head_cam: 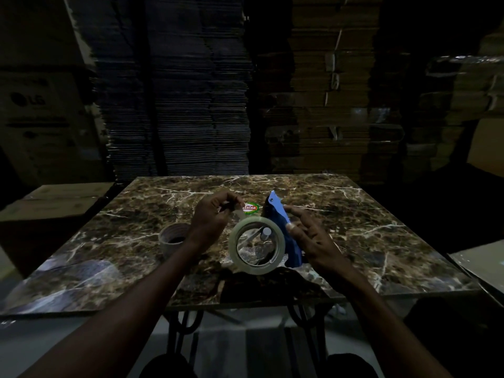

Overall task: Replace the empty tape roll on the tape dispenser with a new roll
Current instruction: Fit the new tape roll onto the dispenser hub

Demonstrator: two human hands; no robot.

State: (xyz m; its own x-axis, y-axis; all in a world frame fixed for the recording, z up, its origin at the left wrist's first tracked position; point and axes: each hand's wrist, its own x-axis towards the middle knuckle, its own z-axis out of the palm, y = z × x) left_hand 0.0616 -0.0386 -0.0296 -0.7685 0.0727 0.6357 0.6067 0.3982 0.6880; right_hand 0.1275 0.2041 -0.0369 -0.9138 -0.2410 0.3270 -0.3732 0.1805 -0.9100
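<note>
A new roll of clear tape (234, 251) sits on the spindle of a blue tape dispenser (281, 214), which stands above the marble table (368, 227). My left hand (211, 214) pinches the loose end of the tape, pulled up from the roll, with a red and green label (250, 208) at its tip. My right hand (311, 238) grips the blue dispenser body from the right side. An empty cardboard tape core (174, 240) stands on the table to the left of my left wrist.
Tall stacks of flattened cardboard (177, 105) rise behind the table. Cardboard boxes (62, 203) lie at the left, and another surface (480, 266) meets the table's right edge. The room is dim.
</note>
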